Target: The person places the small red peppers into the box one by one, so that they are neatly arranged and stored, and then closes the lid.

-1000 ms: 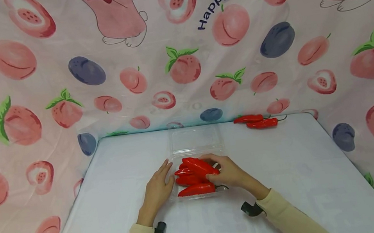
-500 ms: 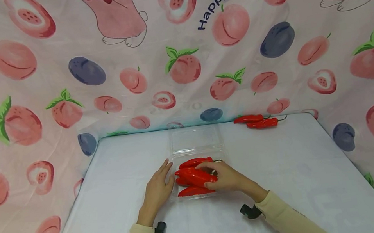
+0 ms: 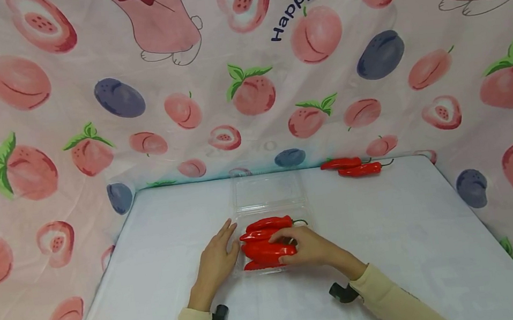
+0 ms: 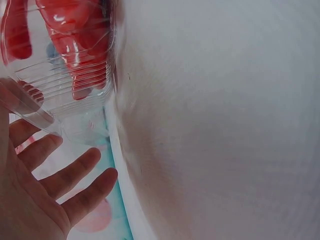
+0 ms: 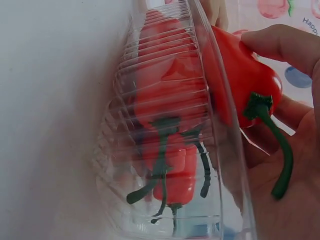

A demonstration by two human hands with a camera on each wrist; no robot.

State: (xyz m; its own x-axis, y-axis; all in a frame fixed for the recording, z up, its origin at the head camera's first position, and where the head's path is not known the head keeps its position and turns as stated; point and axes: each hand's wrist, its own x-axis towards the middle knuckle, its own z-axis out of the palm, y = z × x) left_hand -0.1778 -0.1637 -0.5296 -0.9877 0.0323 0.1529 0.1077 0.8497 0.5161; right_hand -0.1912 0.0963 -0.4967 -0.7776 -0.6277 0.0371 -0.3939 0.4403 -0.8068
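My right hand (image 3: 313,244) pinches a red chili pepper (image 3: 265,249) between thumb and fingers, over the front part of a clear plastic clamshell box (image 5: 230,165). In the right wrist view its green stem (image 5: 282,150) points toward the palm, and the pepper overlaps the box rim. Several more red peppers (image 3: 267,224) lie side by side in the box, their stems to the right. Along the left side of the box rests my left hand (image 3: 218,257). Its fingers (image 4: 75,172) are spread and fairly straight, with the thumb against the plastic wall.
The box's lid (image 3: 267,190) lies folded back, away from me. Two red peppers (image 3: 360,169) lie at the table's far edge, right of the lid. A fruit-print cloth (image 3: 248,96) hangs behind the white table (image 3: 393,239).
My right hand has brought the held pepper down and nearer to me, from the middle of the box to its front. Peppers at the back are now uncovered. My left hand stays put.
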